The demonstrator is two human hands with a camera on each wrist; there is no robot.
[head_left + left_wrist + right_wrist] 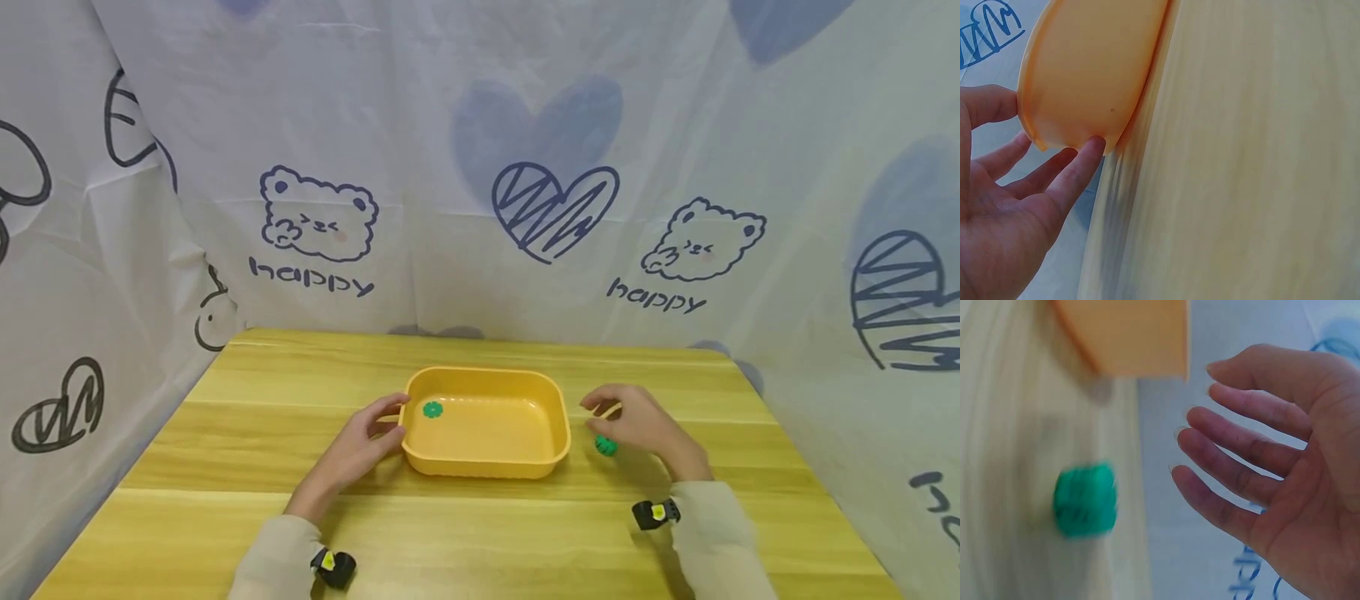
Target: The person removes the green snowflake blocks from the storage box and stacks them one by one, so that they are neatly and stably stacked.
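Note:
A yellow plastic basin (487,468) with rounded corners stands on the table. Flat on its floor, near the left end, lies a green notched disc (432,409). My left hand (375,433) holds the basin's left end, thumb and fingertips spread against the rim and outer wall (1085,75). Off the basin's right side hovers my right hand (633,417), fingers loosely bent and nothing between them. Just below its fingers in the head view sits a small green ribbed piece (606,447). The right wrist view shows that green piece (1085,500) blurred, apart from the fingers.
The wood-grain table (480,542) reaches back to a pale curtain (435,167) printed with hearts, bears and lettering. A second curtain side hangs at the left. Both wrists wear black straps with small cameras (334,568).

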